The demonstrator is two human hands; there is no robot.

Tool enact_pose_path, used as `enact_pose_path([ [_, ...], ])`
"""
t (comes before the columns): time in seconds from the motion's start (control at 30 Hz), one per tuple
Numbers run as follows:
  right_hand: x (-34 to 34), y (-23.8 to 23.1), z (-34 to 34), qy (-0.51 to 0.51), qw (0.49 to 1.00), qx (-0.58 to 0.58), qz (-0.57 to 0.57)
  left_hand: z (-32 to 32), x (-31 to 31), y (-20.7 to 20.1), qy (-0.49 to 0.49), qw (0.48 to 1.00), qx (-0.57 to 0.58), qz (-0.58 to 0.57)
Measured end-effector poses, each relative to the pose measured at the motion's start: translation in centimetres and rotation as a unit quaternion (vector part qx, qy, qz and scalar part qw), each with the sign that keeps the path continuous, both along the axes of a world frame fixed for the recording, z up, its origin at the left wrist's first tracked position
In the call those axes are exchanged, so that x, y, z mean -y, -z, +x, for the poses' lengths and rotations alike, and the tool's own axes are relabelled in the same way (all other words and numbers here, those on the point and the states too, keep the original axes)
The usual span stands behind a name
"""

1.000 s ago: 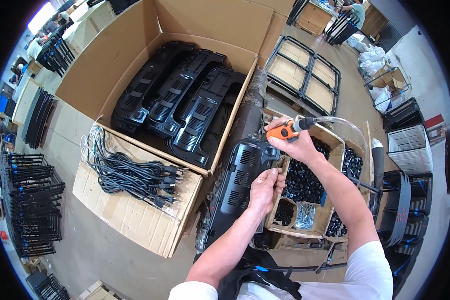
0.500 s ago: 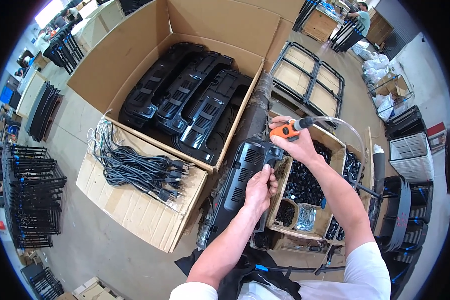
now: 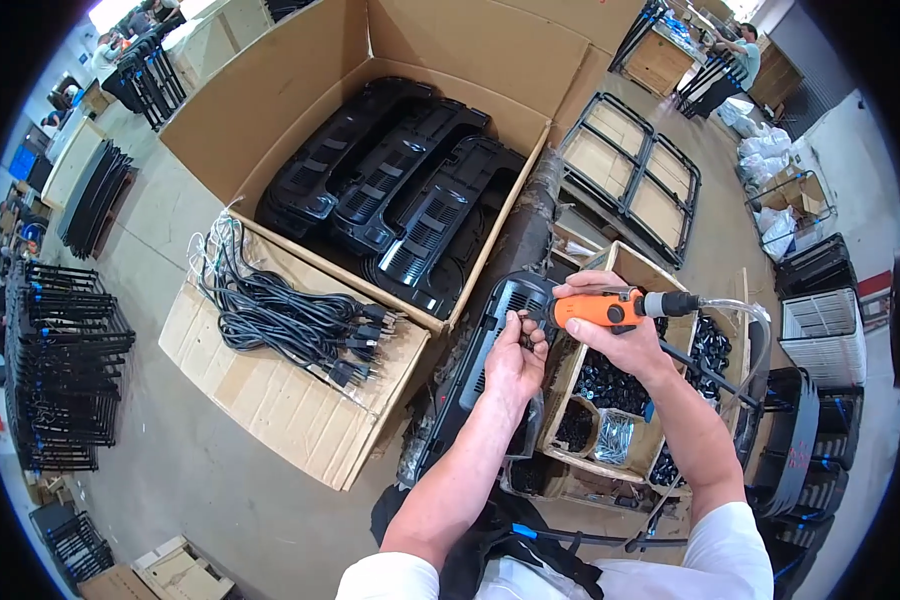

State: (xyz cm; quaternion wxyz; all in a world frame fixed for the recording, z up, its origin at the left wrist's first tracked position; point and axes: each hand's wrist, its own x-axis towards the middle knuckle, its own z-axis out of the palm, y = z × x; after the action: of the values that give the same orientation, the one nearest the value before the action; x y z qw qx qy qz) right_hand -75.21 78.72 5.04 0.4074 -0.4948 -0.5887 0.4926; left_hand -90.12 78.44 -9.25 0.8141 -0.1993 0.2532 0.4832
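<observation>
My right hand (image 3: pixel 625 348) is wrapped round an orange power screwdriver (image 3: pixel 596 308). Its black and grey end, with a clear hose attached, points right, away from the work. Just left of it, my left hand (image 3: pixel 510 368) has thumb and fingers pinched together over the upper end of a long black plastic housing (image 3: pixel 477 362) with vent slots. Whatever the pinch holds is too small to make out. The housing lies at a slant in front of me, partly covered by my left hand and forearm.
A big cardboard box (image 3: pixel 232 110) holds several similar black housings (image 3: pixel 425 225). Black power cords (image 3: pixel 285 310) lie bundled on a cardboard top at left. A divided parts bin (image 3: pixel 545 450) with black pieces and silver screws (image 3: pixel 613 437) stands right. Black frames (image 3: pixel 627 180) lie beyond.
The screwdriver has swung from upright over the housing's end to lying sideways, farther right. My left hand has slid up toward the housing's upper end, its fingers now pinched.
</observation>
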Motion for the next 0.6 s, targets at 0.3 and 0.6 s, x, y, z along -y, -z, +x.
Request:
enact_pose_path([
  [0.3, -0.4, 0.4, -1.5, -0.033, 0.999, 0.017, 0.03, -1.4, -0.4, 0.5, 0.009, 0.999, 0.024, 0.019],
  [0.6, -3.5, 3.3, -3.7, 0.008, 0.999, 0.027, 0.043, -1.0, 3.8, -1.4, 0.116, 0.986, -0.105, 0.047],
])
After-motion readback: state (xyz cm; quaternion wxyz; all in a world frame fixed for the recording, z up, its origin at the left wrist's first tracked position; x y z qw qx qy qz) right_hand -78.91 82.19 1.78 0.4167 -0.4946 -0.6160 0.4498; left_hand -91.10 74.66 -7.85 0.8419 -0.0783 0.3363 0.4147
